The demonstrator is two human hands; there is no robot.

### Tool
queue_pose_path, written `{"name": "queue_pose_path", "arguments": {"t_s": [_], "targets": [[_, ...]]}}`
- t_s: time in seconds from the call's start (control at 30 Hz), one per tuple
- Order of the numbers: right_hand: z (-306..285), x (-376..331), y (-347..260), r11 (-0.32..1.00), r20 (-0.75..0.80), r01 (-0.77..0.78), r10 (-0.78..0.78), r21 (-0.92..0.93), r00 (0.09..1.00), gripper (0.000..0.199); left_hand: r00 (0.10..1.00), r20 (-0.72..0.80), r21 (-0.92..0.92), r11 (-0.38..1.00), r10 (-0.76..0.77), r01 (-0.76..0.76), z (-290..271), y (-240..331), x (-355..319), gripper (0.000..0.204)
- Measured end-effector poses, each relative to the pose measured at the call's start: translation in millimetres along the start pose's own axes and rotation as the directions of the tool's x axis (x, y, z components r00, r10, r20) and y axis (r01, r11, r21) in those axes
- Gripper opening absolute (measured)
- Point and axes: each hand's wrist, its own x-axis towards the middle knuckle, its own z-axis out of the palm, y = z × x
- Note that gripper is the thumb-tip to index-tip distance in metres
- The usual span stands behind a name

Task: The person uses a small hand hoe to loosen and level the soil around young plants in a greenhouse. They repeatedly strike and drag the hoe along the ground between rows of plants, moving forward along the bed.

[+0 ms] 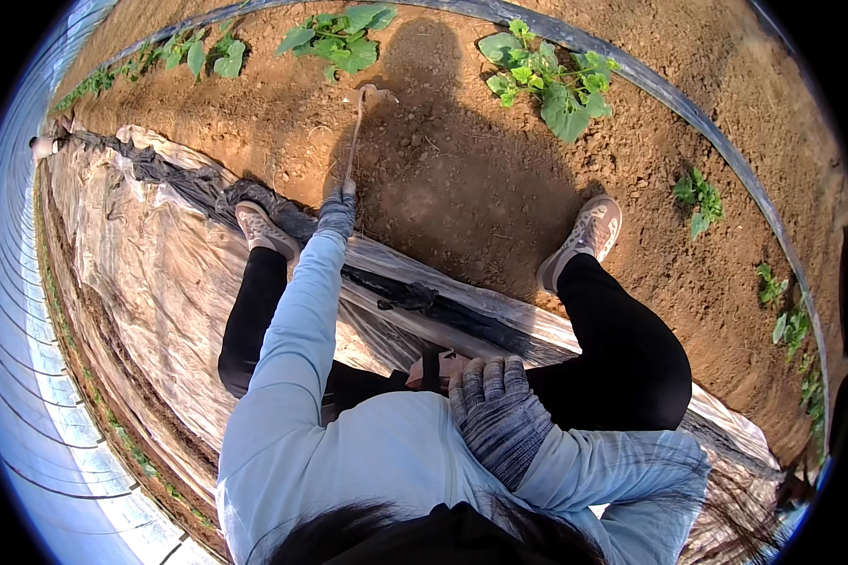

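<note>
My left hand point(337, 211), in a grey knitted glove, reaches forward at the end of a straight arm. Its fingers are closed around the near end of a long, thin, pale stick-like thing point(356, 132). The far end of that thing bends to the right on the brown soil; I cannot make out its exact kind. My right hand point(502, 419), gloved alike, lies against my front near my lap with its fingers stretched out. It holds nothing that I can see. Beside its fingertips is a pinkish thing with a dark strap point(431, 369), partly covered.
Leafy green plants point(339, 40) grow ahead, with a bushy one point(556, 80) to their right and a smaller one point(697, 200) beyond. A dark hose point(688, 113) curves behind them. Crumpled plastic sheeting point(151, 254) lies left and beneath me. My shoes point(589, 235) stand apart.
</note>
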Motion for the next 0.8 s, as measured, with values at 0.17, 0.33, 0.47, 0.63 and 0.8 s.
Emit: {"name": "queue_pose_path", "arguments": {"t_s": [0.17, 0.33, 0.47, 0.63, 0.8], "targets": [[1, 8, 0, 1.0, 0.011, -0.003, 0.003, 0.027, 1.0, 0.041, 0.984, 0.168, 0.074, 0.996, -0.062, 0.05, 17, 79, 39, 0.067], [0, 10, 1, 0.998, -0.009, 0.018, -0.018, 0.053, 1.0, 0.041, 0.97, 0.242, 0.195, 0.981, -0.037, -0.011, 53, 46, 39, 0.064], [-2, 7, 0, 1.0, 0.006, 0.001, -0.001, 0.019, 1.0, 0.04, 0.973, 0.232, 0.179, 0.983, -0.011, -0.031, 55, 6, 14, 0.064], [-4, -2, 1, 0.998, 0.0, 0.034, -0.034, 0.047, 0.999, 0.039, 0.978, 0.209, 0.176, 0.984, -0.005, -0.032, 49, 19, -11, 0.065], [-3, -11, 0, 0.999, -0.04, 0.046, -0.045, 0.022, 0.998, 0.039, 0.978, 0.21, 0.137, 0.99, -0.009, -0.02, 44, -2, -38, 0.064]]}}
